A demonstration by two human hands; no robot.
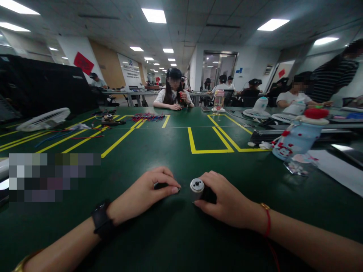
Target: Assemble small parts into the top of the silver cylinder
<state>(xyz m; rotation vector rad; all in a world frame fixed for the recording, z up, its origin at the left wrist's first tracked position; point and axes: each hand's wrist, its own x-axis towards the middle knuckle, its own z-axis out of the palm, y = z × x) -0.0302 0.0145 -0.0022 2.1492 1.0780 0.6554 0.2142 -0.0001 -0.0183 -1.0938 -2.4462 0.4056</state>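
A silver metal cylinder (197, 189), which looks like a small motor, stands upright with a dark central hole and smaller holes in its round top face. My right hand (222, 194) is closed around its right side, thumb low at the front and fingers behind. Just left of the motor, my left hand (154, 187) is in a pinch, thumb against index finger. A tiny dark bit shows at those fingertips, too small to name. Both hands are low over the dark green table (147, 234).
Red and blue wires (149, 117) lie in a bundle farther back, with yellow tape lines (211, 152) around. A light blue bottle (296, 138), a small clear packet (296, 168) and white paper (340, 170) are on the right. A white fan (45, 119) lies left. A person (172, 92) sits opposite.
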